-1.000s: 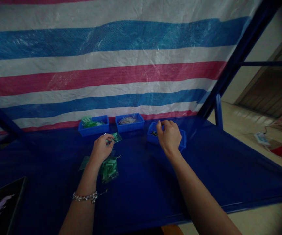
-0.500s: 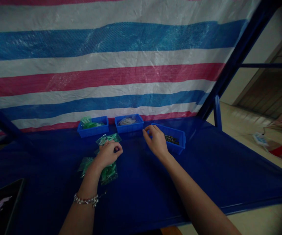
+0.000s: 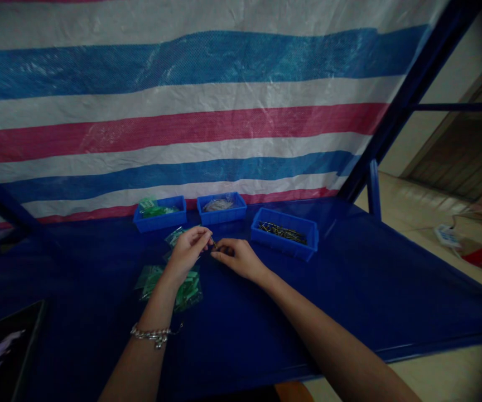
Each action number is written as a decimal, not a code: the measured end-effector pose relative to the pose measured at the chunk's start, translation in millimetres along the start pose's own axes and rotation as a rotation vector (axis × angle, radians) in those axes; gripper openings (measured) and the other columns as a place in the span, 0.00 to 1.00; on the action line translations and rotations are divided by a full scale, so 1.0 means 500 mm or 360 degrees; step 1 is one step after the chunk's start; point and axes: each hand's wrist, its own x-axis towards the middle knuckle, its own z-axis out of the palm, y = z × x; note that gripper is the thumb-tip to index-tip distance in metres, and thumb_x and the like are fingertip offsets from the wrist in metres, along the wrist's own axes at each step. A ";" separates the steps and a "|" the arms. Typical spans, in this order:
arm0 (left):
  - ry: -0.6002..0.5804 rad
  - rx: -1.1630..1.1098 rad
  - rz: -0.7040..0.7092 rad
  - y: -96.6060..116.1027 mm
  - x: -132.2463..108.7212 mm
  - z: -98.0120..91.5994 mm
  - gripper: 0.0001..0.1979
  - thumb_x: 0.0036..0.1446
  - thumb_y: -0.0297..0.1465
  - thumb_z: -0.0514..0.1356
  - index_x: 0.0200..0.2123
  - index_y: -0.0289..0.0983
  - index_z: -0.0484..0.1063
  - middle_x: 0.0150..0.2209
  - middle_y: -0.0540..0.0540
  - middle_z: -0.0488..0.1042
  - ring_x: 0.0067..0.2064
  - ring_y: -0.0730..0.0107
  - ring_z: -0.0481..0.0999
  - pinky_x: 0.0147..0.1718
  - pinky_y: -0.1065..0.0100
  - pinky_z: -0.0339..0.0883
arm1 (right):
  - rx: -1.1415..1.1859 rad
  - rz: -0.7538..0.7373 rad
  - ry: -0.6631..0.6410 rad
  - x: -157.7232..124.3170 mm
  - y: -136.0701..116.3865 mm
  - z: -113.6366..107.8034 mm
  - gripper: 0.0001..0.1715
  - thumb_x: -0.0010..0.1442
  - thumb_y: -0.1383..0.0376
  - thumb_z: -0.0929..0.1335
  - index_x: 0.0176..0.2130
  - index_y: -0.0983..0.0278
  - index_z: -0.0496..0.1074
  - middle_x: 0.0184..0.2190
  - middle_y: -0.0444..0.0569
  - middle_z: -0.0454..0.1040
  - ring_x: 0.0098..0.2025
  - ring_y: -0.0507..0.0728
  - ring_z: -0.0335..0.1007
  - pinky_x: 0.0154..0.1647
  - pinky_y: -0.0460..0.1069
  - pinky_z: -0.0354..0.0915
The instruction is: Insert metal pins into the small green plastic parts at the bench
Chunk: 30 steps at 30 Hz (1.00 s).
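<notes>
My left hand (image 3: 187,248) and my right hand (image 3: 240,258) meet fingertip to fingertip above the table. A small, thin brass-coloured piece like a screw (image 3: 215,243) spans the gap between them. Both hands are closed in a pinch, with the piece's ends at their fingertips; fine detail is too small to make out. Below and behind my left hand lie clear bags with green contents (image 3: 188,290), partly hidden by that wrist. Right of my right hand stands a blue bin (image 3: 283,244) with many thin dark and brass-coloured pieces.
Another blue bin (image 3: 159,225) at the back left holds green bagged items. The middle blue bin (image 3: 223,216) contains clear or whitish packets. A dark tablet or phone (image 3: 9,349) lies at the near left of the blue table (image 3: 350,290). A striped sheet (image 3: 182,128) hangs behind.
My right hand has moved left from the bin of thin pieces to my left hand, uncovering that bin. My left hand has risen slightly, and a thin piece now shows between the fingertips.
</notes>
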 end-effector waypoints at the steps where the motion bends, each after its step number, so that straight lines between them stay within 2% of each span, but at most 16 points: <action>1: -0.0003 0.0005 0.0001 0.001 -0.001 0.001 0.10 0.47 0.35 0.58 0.29 0.34 0.67 0.23 0.52 0.68 0.24 0.79 0.64 0.24 0.75 0.55 | 0.0001 -0.0006 0.0022 0.000 0.000 0.000 0.10 0.53 0.61 0.65 0.32 0.65 0.71 0.23 0.42 0.69 0.22 0.47 0.59 0.23 0.42 0.54; 5: -0.0037 0.0068 0.0010 0.006 -0.003 0.005 0.09 0.45 0.34 0.58 0.27 0.33 0.66 0.22 0.52 0.66 0.23 0.79 0.63 0.24 0.75 0.56 | -0.0010 -0.0019 0.0091 0.000 -0.001 0.002 0.09 0.53 0.62 0.64 0.30 0.65 0.71 0.22 0.42 0.70 0.21 0.47 0.59 0.23 0.42 0.53; 9: -0.0089 0.0145 0.0061 0.004 -0.003 0.007 0.08 0.44 0.33 0.58 0.27 0.33 0.67 0.25 0.51 0.67 0.27 0.76 0.66 0.27 0.73 0.59 | 0.0026 0.0007 0.0056 0.000 0.001 0.005 0.09 0.53 0.63 0.64 0.29 0.66 0.71 0.21 0.42 0.69 0.21 0.47 0.59 0.23 0.42 0.53; 12: -0.0139 0.0282 0.0135 0.000 0.001 0.006 0.07 0.45 0.32 0.58 0.25 0.33 0.67 0.25 0.50 0.68 0.29 0.73 0.67 0.30 0.71 0.60 | 0.0038 0.0069 0.0010 0.002 0.004 0.004 0.10 0.51 0.62 0.65 0.30 0.66 0.72 0.20 0.42 0.69 0.21 0.47 0.60 0.23 0.42 0.53; 15: -0.0142 0.0424 0.0179 -0.004 0.004 0.003 0.06 0.45 0.32 0.57 0.24 0.34 0.67 0.24 0.50 0.68 0.29 0.72 0.67 0.31 0.69 0.61 | 0.0093 0.0143 0.0079 0.005 0.008 0.000 0.12 0.48 0.61 0.67 0.33 0.65 0.72 0.21 0.42 0.69 0.22 0.48 0.60 0.23 0.43 0.54; 18: -0.0142 0.0441 0.0177 -0.006 0.004 0.003 0.06 0.45 0.32 0.57 0.24 0.34 0.67 0.25 0.49 0.68 0.30 0.71 0.68 0.32 0.69 0.62 | 0.0229 0.0167 0.0152 0.007 0.012 -0.002 0.11 0.48 0.61 0.68 0.31 0.65 0.73 0.23 0.44 0.71 0.22 0.48 0.60 0.24 0.43 0.55; 23: -0.0224 0.0330 0.0148 0.001 -0.004 0.010 0.08 0.47 0.34 0.57 0.28 0.34 0.68 0.30 0.48 0.70 0.33 0.70 0.70 0.34 0.69 0.63 | 0.0431 0.0228 0.0157 0.009 0.018 0.005 0.10 0.46 0.62 0.68 0.28 0.66 0.72 0.21 0.43 0.70 0.21 0.48 0.58 0.23 0.44 0.54; 28: -0.0094 0.0311 -0.0016 0.011 -0.009 0.006 0.13 0.46 0.37 0.58 0.34 0.35 0.68 0.33 0.46 0.71 0.32 0.70 0.71 0.30 0.70 0.63 | 0.0917 0.0330 0.0258 0.012 0.000 -0.004 0.10 0.42 0.62 0.70 0.26 0.66 0.72 0.19 0.42 0.68 0.20 0.47 0.58 0.23 0.44 0.54; 30: -0.0146 0.0322 -0.0068 0.011 -0.008 0.001 0.14 0.45 0.37 0.59 0.34 0.34 0.68 0.32 0.46 0.72 0.31 0.70 0.72 0.29 0.70 0.63 | 0.1027 0.0403 0.0320 0.011 -0.012 -0.012 0.11 0.41 0.62 0.70 0.27 0.66 0.72 0.18 0.40 0.66 0.18 0.46 0.55 0.20 0.43 0.52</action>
